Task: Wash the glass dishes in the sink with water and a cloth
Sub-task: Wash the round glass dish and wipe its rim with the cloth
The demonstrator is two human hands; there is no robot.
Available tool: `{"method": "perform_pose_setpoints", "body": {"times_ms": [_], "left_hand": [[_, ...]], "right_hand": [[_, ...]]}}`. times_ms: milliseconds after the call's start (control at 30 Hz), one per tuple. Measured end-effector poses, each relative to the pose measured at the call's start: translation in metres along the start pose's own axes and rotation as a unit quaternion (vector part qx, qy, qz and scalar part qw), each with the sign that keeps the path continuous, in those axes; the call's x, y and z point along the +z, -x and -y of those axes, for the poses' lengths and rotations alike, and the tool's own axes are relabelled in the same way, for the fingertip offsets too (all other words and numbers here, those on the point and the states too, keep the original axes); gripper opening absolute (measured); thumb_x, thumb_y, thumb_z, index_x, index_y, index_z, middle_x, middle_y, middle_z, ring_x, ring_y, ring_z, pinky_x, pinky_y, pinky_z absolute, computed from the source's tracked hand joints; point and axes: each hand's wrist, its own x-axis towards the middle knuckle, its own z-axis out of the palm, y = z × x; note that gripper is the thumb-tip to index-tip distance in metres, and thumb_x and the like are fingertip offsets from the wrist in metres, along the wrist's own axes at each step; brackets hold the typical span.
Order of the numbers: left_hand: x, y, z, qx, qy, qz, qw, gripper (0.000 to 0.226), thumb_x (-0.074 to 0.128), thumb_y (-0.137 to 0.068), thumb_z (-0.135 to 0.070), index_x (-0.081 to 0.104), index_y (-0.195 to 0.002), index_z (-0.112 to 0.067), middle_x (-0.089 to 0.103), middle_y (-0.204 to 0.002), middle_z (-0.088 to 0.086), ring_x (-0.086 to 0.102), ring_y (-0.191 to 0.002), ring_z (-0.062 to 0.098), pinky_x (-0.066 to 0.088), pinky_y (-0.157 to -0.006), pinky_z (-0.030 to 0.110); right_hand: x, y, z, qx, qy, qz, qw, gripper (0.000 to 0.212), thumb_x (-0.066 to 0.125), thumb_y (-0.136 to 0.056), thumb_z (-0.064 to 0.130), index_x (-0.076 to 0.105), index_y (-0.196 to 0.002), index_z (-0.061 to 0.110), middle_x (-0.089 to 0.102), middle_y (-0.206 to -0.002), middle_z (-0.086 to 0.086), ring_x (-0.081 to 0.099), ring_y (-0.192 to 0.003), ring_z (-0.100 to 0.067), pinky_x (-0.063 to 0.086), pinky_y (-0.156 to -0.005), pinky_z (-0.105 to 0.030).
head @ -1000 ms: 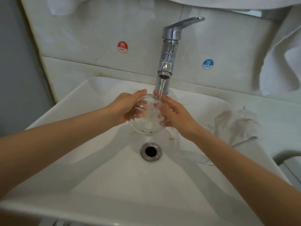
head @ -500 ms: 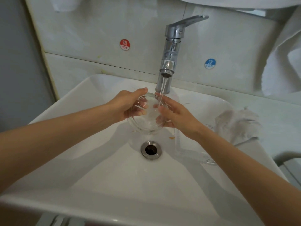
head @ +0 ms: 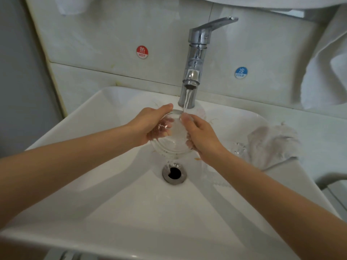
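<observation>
**At the white basin: glass bowl under the tap, both hands on it**

Pale glossy wall tiles [head: 112, 34] back a smooth, white ceramic sink [head: 116, 212] with gently sloped sides and a round metal drain [head: 174, 173] at its low point. From my remote seat I see the polished chrome mixer tap [head: 195, 59] running a thin stream of water [head: 187, 99] onto the far rim of a round, clear glass bowl [head: 172, 141], held above the drain.

My left hand [head: 148, 124] grips the bowl's left side, thumb hooked over the rim, fingers curled beneath and visible through the glass. My right hand [head: 201, 136] holds the opposite side, thumb on the rim just where the water lands, fingers wrapped under.

The crumpled, soft grey-white cloth [head: 272, 143] lies on the sink's right edge, well apart from both hands. A second clear glass dish [head: 238, 149] sits just beside it in the sink, hard to make out.

I judge the main hazard to be slip. Wet glass is slick, and bare fingers give little friction. If either hold loosens while I turn the bowl, it could drop onto hard ceramic and chip or crack. Freeing one hand for the cloth leaves the bowl on a single wet grip. Tilting the bowl steeply into the stream may also spray water over the rim.
</observation>
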Motion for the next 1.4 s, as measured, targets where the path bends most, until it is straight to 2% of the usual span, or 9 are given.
{"method": "perform_pose_setpoints", "body": {"times_ms": [133, 233, 333, 600, 833, 1033, 1200, 1267, 1400], "left_hand": [[0.002, -0.002, 0.007, 0.101, -0.174, -0.012, 0.98, 0.033, 0.054, -0.091, -0.041, 0.06, -0.09, -0.009, 0.053, -0.07, -0.001, 0.045, -0.047, 0.008, 0.036, -0.043, 0.017], [0.005, 0.001, 0.014, 0.249, -0.354, -0.014, 0.901, 0.035, 0.064, -0.081, -0.046, 0.056, -0.1, -0.017, 0.055, -0.086, -0.008, 0.051, -0.069, 0.004, 0.041, -0.058, 0.019], [0.008, 0.006, 0.015, 0.298, -0.428, 0.018, 0.853, 0.048, 0.069, -0.069, -0.056, 0.049, -0.102, -0.027, 0.049, -0.094, -0.013, 0.047, -0.074, 0.0, 0.036, -0.063, 0.019], [0.005, -0.003, 0.002, 0.119, -0.237, -0.081, 0.961, 0.048, 0.027, -0.101, -0.033, 0.064, -0.092, -0.002, 0.047, -0.063, 0.0, 0.041, -0.053, 0.015, 0.033, -0.046, 0.024], [0.016, 0.012, 0.015, 0.28, -0.372, -0.041, 0.884, 0.043, 0.067, -0.071, -0.056, 0.057, -0.092, -0.02, 0.052, -0.071, -0.013, 0.048, -0.064, 0.002, 0.034, -0.058, 0.018], [0.007, 0.002, 0.007, 0.153, -0.273, -0.079, 0.947, 0.056, 0.022, -0.102, -0.031, 0.054, -0.06, -0.015, 0.045, -0.055, 0.0, 0.042, -0.052, 0.015, 0.034, -0.049, 0.027], [0.012, 0.008, 0.023, 0.264, -0.304, -0.014, 0.915, 0.021, 0.055, -0.09, -0.039, 0.055, -0.099, -0.02, 0.057, -0.088, -0.01, 0.057, -0.074, 0.01, 0.045, -0.065, 0.019], [0.014, 0.005, 0.025, 0.28, -0.299, 0.022, 0.912, 0.044, 0.071, -0.078, -0.037, 0.051, -0.116, -0.025, 0.057, -0.104, -0.014, 0.06, -0.085, 0.006, 0.05, -0.072, 0.019], [0.012, 0.002, 0.023, 0.157, -0.149, -0.03, 0.976, 0.037, 0.063, -0.085, -0.04, 0.06, -0.108, -0.01, 0.061, -0.071, -0.008, 0.054, -0.053, 0.01, 0.047, -0.051, 0.023]], "right_hand": [[0.008, 0.002, 0.004, 0.103, -0.076, -0.028, 0.991, 0.035, 0.045, -0.095, 0.045, 0.061, -0.083, 0.016, 0.043, -0.052, 0.003, 0.037, -0.04, -0.008, 0.029, -0.046, -0.023], [0.003, 0.001, 0.007, 0.144, -0.088, -0.066, 0.984, 0.044, 0.038, -0.098, 0.045, 0.056, -0.074, 0.013, 0.039, -0.045, 0.003, 0.033, -0.031, -0.007, 0.027, -0.039, -0.021], [0.0, 0.001, 0.008, 0.156, -0.112, -0.092, 0.977, 0.046, 0.032, -0.102, 0.032, 0.051, -0.066, 0.012, 0.039, -0.046, 0.002, 0.031, -0.029, -0.007, 0.026, -0.034, -0.017], [0.014, 0.003, 0.009, 0.111, -0.124, -0.051, 0.985, 0.036, 0.028, -0.097, 0.01, 0.055, -0.073, 0.014, 0.039, -0.055, 0.002, 0.03, -0.033, -0.005, 0.025, -0.04, -0.021], [0.002, 0.002, 0.008, 0.14, -0.157, -0.096, 0.973, 0.035, 0.028, -0.094, 0.003, 0.058, -0.077, 0.01, 0.038, -0.037, 0.005, 0.029, -0.029, -0.005, 0.023, -0.03, -0.016], [0.013, 0.003, 0.006, 0.121, -0.125, -0.061, 0.983, 0.03, 0.031, -0.099, 0.012, 0.055, -0.083, 0.015, 0.041, -0.053, 0.004, 0.03, -0.033, -0.004, 0.026, -0.035, -0.018], [0.001, -0.002, 0.008, 0.159, -0.206, -0.119, 0.958, 0.026, 0.033, -0.097, 0.006, 0.054, -0.083, 0.01, 0.04, -0.051, 0.002, 0.028, -0.028, -0.004, 0.024, -0.03, -0.015], [-0.004, -0.003, 0.009, 0.168, -0.252, -0.141, 0.943, 0.027, 0.034, -0.097, 0.006, 0.051, -0.077, 0.01, 0.04, -0.049, 0.002, 0.026, -0.026, -0.004, 0.022, -0.03, -0.014], [0.001, -0.004, 0.007, 0.187, -0.286, -0.134, 0.93, 0.029, 0.037, -0.1, 0.016, 0.053, -0.076, 0.011, 0.043, -0.043, 0.004, 0.033, -0.033, -0.007, 0.029, -0.037, -0.018]]}}
